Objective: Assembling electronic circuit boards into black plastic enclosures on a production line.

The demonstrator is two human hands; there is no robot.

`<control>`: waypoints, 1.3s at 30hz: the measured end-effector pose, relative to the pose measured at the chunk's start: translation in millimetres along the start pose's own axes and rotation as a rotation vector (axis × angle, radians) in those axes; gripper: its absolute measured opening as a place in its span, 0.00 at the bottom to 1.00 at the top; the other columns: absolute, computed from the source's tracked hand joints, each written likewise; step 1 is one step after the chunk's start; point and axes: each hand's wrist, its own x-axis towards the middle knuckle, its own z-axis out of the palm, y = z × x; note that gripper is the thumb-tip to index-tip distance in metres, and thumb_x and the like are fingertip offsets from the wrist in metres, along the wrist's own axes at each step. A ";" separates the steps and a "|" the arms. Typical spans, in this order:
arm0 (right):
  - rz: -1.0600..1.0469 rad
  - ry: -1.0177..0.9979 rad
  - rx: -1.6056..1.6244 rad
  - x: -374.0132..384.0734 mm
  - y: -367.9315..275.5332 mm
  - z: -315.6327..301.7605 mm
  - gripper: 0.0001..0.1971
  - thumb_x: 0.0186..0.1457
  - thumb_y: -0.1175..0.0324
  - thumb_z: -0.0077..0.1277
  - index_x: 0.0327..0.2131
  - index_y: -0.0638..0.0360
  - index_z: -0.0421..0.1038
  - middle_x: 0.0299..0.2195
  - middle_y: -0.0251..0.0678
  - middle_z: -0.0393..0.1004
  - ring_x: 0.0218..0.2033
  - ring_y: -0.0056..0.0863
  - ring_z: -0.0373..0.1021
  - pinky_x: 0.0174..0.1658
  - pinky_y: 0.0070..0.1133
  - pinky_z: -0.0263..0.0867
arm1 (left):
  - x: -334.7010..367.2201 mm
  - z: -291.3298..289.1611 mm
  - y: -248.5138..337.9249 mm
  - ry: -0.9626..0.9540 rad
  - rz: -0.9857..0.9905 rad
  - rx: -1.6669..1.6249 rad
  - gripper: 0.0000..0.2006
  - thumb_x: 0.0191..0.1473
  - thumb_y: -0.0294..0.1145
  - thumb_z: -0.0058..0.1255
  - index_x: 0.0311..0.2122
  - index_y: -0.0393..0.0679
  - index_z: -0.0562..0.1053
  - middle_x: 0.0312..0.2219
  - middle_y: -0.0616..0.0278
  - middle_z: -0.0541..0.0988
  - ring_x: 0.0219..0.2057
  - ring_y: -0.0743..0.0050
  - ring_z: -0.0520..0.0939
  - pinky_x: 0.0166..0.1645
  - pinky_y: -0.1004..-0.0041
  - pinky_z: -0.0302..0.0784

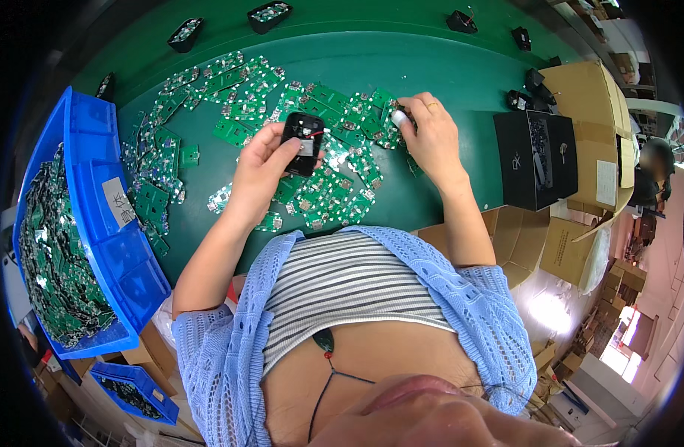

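Note:
My left hand [261, 165] is closed around a small black plastic housing [306, 124], with its open inside facing up. A pale rectangular part, probably a battery, and a red wire sit inside it, and my thumb presses on the pale part. My right hand [434, 138] is at the right edge of a spread of green circuit boards [327, 192], a white cover on the thumb tip. Its thumb and index finger are bent together at a circuit board [387, 134]; the fingers partly hide the contact.
A blue bin [96, 179] heaped with circuit boards stands at the left, a smaller blue bin [137, 391] below it. At the right are a black box [517, 160] of small parts and cardboard boxes [588, 127]. Small black trays [270, 15] line the far side of the green table [446, 67].

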 end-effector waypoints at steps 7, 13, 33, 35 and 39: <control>-0.083 -0.107 0.006 10.4 -3.1 -15.8 0.13 0.40 0.76 0.51 0.35 0.57 0.69 0.36 0.32 0.67 0.39 0.32 0.64 0.40 0.26 0.65 | -6.1 7.5 8.6 0.002 0.035 0.004 0.11 0.56 0.26 0.38 0.44 0.36 0.64 0.34 0.53 0.75 0.35 0.66 0.79 0.41 0.71 0.76; 0.117 -0.060 0.228 13.2 1.0 -21.4 0.12 0.41 0.81 0.48 0.33 0.59 0.68 0.32 0.35 0.68 0.31 0.31 0.69 0.33 0.25 0.67 | -7.0 6.5 0.7 -0.018 0.053 0.074 0.10 0.56 0.25 0.38 0.43 0.36 0.65 0.32 0.53 0.76 0.33 0.68 0.79 0.39 0.72 0.76; 0.256 -0.387 1.352 15.1 -79.7 -9.8 0.14 0.55 0.75 0.44 0.46 0.63 0.61 0.36 0.34 0.70 0.32 0.17 0.69 0.30 0.13 0.65 | -10.3 15.4 22.9 -0.064 0.025 -0.234 0.15 0.56 0.27 0.40 0.48 0.34 0.64 0.38 0.55 0.74 0.37 0.66 0.78 0.43 0.68 0.76; 0.242 -0.316 1.317 10.7 -83.4 -1.3 0.14 0.55 0.76 0.43 0.46 0.63 0.61 0.36 0.35 0.70 0.33 0.18 0.69 0.30 0.14 0.66 | -9.5 14.0 17.3 -0.026 0.027 -0.243 0.14 0.56 0.28 0.40 0.47 0.35 0.64 0.38 0.55 0.74 0.37 0.66 0.78 0.43 0.67 0.77; 0.267 -0.294 1.367 9.2 -92.0 1.0 0.15 0.55 0.79 0.41 0.47 0.63 0.59 0.38 0.38 0.69 0.34 0.21 0.69 0.34 0.16 0.70 | -11.7 16.0 15.0 -0.019 0.053 -0.286 0.13 0.55 0.28 0.44 0.45 0.36 0.67 0.34 0.60 0.75 0.33 0.76 0.78 0.38 0.76 0.76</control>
